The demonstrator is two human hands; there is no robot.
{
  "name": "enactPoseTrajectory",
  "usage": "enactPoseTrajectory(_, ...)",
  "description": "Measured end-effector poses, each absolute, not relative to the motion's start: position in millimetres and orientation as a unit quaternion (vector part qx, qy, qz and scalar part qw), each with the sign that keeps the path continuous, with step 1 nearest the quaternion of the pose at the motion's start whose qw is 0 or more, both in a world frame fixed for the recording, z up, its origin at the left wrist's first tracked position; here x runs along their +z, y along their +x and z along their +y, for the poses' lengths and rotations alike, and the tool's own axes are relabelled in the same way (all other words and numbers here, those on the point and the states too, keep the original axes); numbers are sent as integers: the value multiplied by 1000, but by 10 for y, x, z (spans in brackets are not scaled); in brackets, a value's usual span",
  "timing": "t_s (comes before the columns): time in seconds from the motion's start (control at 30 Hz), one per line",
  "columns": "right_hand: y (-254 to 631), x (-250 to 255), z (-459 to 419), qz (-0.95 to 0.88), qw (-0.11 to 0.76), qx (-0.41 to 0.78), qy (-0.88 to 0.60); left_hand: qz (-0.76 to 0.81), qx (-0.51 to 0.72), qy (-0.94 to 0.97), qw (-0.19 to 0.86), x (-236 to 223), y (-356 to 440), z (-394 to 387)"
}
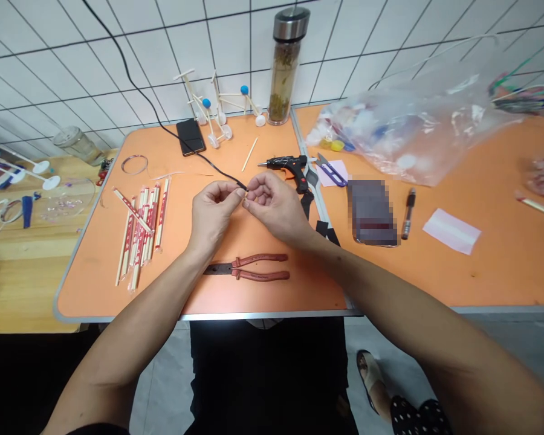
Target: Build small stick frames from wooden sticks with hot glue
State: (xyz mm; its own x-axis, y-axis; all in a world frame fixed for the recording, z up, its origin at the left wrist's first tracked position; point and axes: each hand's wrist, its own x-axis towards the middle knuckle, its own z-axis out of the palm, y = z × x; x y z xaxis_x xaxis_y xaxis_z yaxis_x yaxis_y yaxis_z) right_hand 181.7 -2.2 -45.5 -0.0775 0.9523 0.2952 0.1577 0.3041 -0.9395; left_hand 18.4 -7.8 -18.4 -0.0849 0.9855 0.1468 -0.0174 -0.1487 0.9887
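Note:
My left hand (pixel 214 212) and my right hand (pixel 275 208) meet above the orange table, fingertips pinched together. Whatever lies between them is too small or hidden to make out. A black cable (pixel 163 124) runs down from the upper left to the fingertips; I cannot tell if they grip it or it passes behind. Just beyond my right hand lies a black glue gun (pixel 288 164). Pliers with red handles (pixel 258 267) rest nearer me, their jaws partly hidden by my left forearm. Paper-wrapped chopsticks (pixel 140 232) are piled left of my left hand. A bare stick (pixel 249 154) lies behind the hands.
Stick models with white wheels (pixel 214 134) and a tea bottle (pixel 284 72) stand along the tiled wall. A phone (pixel 191 137), purple snips (pixel 333 171), a blurred dark object (pixel 374 208), a black pen (pixel 408 213), pink paper (pixel 452 231) and a plastic bag (pixel 428 148) surround the hands.

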Motion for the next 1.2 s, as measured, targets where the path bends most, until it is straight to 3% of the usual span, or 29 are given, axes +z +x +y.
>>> enactPoseTrajectory(0.33, 1756, -276, -85, -627, 520, 390, -429, 473, 590, 531, 382, -154, 118, -79)
enactPoseTrajectory(1.2, 1811, -341, -51, -612, 528, 400, -432, 445, 579, 531, 430, -308, 70, -5)
